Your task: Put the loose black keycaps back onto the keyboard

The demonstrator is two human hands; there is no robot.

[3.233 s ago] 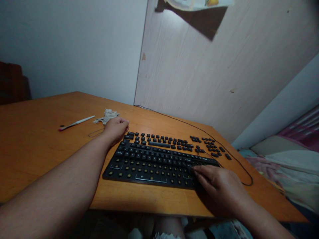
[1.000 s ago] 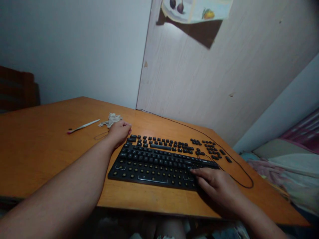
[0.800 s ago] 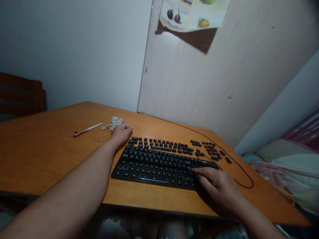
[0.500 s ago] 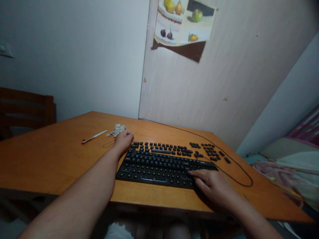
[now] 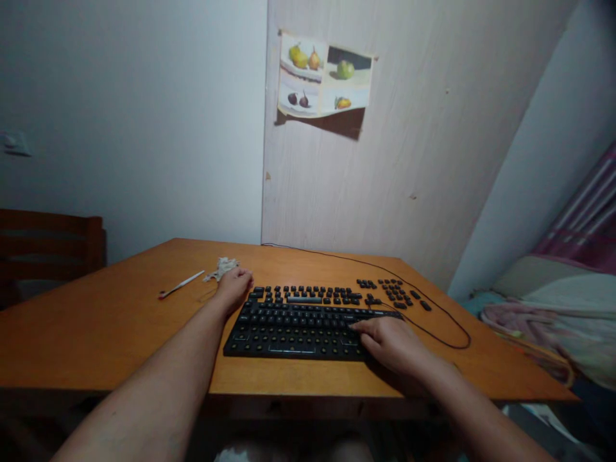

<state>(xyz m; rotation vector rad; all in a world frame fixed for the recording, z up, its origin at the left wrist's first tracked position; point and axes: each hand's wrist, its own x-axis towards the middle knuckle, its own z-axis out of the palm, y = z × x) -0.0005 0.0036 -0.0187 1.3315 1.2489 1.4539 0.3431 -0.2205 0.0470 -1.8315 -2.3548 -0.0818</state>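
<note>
The black keyboard [image 5: 298,332] lies flat, apparently part-keyless.

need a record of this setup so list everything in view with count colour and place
table: one, orange-brown, centre
keyboard: one, black, on table's near side
loose keycaps: many, black, behind keyboard
cable: one, black, table's right and rear
toothbrush-like stick: one, white with reddish end, table's left
cloth: one, off-white, left rear of keyboard
thin loop: one, dark, in front of cloth
fruit picture: one sheet, multicoloured, above table
chair: one, brown, far left
wall fixture: one, pale, left edge
striped fabric: one, purple, right edge
bedding: uncountable, pink and white, far right
left hand: one, beside cloth
right hand: one, fingers at keyboard's right part
</note>
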